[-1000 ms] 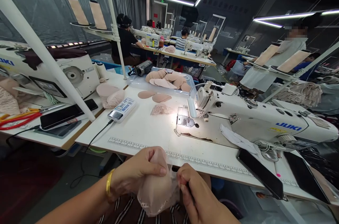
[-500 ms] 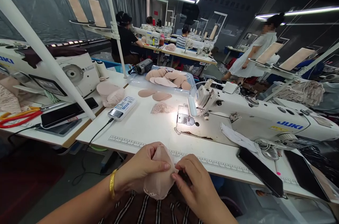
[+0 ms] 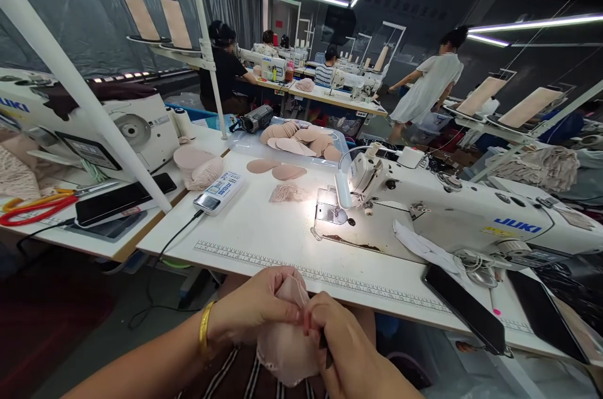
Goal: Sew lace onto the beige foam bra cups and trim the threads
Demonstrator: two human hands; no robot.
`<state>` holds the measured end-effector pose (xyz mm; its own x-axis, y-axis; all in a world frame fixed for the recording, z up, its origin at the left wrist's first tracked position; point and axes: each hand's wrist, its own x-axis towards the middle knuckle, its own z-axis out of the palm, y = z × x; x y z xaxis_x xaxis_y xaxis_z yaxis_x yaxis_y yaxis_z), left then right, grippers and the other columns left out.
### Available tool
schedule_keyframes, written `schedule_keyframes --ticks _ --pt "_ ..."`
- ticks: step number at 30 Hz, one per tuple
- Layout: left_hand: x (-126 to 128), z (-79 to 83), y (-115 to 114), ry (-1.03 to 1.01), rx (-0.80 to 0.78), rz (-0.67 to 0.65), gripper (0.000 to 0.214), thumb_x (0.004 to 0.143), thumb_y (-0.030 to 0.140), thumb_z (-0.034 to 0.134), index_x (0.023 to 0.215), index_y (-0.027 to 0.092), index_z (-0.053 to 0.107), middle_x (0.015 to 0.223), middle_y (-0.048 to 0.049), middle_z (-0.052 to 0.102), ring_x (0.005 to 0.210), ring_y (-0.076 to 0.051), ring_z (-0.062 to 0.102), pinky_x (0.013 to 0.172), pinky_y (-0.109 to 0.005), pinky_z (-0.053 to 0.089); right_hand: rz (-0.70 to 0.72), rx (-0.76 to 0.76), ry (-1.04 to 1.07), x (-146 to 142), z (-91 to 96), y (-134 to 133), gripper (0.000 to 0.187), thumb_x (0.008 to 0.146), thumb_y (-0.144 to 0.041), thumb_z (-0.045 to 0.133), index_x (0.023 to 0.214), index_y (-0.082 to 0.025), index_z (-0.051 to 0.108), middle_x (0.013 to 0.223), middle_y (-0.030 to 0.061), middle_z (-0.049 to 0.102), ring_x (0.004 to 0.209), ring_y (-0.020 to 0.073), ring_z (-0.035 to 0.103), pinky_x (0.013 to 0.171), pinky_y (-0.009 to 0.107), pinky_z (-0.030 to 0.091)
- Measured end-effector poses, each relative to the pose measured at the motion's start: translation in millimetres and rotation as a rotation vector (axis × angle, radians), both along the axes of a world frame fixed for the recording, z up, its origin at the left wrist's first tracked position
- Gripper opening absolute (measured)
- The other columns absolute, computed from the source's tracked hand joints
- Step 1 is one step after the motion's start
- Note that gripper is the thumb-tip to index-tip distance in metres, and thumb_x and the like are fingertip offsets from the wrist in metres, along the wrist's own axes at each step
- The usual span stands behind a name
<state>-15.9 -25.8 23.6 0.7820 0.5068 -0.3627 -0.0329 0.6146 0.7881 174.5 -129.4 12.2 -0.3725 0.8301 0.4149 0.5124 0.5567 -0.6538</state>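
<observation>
A pale beige, thin fabric piece (image 3: pixel 287 352), shaped like a small pouch with a rough lower edge, hangs over my lap at the table's front edge. My left hand (image 3: pixel 264 305), with a gold bangle on the wrist, is closed on its upper left side, thumb in front. My right hand (image 3: pixel 336 330) pinches the same piece at its right side, its fingertips close to the left thumb. A small dark object (image 3: pixel 325 349) shows under the right fingers; its kind is mostly hidden.
A sewing machine (image 3: pixel 447 204) with a lit lamp stands right. Beige oval pads (image 3: pixel 289 171) lie on the table, more in a plastic tray (image 3: pixel 238 142). Phones (image 3: pixel 464 308), a white device (image 3: pixel 219 193) with a cable and red-handled scissors (image 3: pixel 38 207) lie around. Several people are beyond.
Both hands have dropped slightly, and the right one has moved in closer to the left thumb. The fabric is more gathered at the top. A person in white behind has moved left.
</observation>
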Motion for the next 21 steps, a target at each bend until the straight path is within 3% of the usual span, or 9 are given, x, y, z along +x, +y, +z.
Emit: schedule_keyframes --ticks 6,10,14,17,21 --pt "-6 1.4 5 0.155 0.016 0.012 0.031 0.053 0.009 0.086 0.078 0.016 0.070 0.071 0.0018 0.071 0.061 -0.012 0.059 0.058 -0.021 0.043 0.066 0.146 -0.209 17 1.9 10 0.045 0.071 0.004 0.041 0.106 -0.025 0.040 0.090 0.0028 0.049 0.077 0.0199 0.047 0.060 0.028 0.042" --pt "-3 1.4 2 0.060 0.027 0.099 0.029 0.064 0.031 0.093 0.080 0.016 0.073 0.075 -0.0009 0.073 0.070 -0.016 0.063 0.066 -0.026 0.047 0.042 0.037 -0.156 15 2.3 9 0.048 0.073 0.004 0.042 0.112 -0.023 0.040 0.094 0.0035 0.048 0.079 0.0190 0.046 0.065 0.029 0.045" --pt "2 2.0 -5 0.036 0.211 0.210 0.037 0.072 0.048 0.090 0.072 0.016 0.072 0.068 0.0014 0.065 0.066 -0.014 0.055 0.063 -0.025 0.043 0.017 -0.108 -0.095 9 -2.2 3 0.043 0.078 0.006 0.042 0.109 -0.024 0.040 0.095 0.0023 0.047 0.076 0.0169 0.045 0.067 0.029 0.047" --pt "6 2.2 -11 0.014 0.281 0.286 0.041 0.074 0.052 0.088 0.072 0.016 0.071 0.068 0.0013 0.063 0.065 -0.014 0.053 0.062 -0.024 0.042 0.009 -0.074 -0.067 8 -1.4 6 0.039 0.079 0.005 0.042 0.106 -0.024 0.041 0.092 0.0019 0.048 0.075 0.0165 0.045 0.065 0.028 0.046" --pt "7 3.9 -14 -0.050 0.196 0.362 0.042 0.074 0.053 0.089 0.074 0.016 0.067 0.066 0.0015 0.061 0.062 -0.013 0.052 0.060 -0.023 0.043 0.013 0.027 -0.086 6 -3.3 11 0.035 0.075 0.003 0.043 0.100 -0.022 0.044 0.088 0.0019 0.051 0.072 0.0160 0.046 0.062 0.027 0.045"
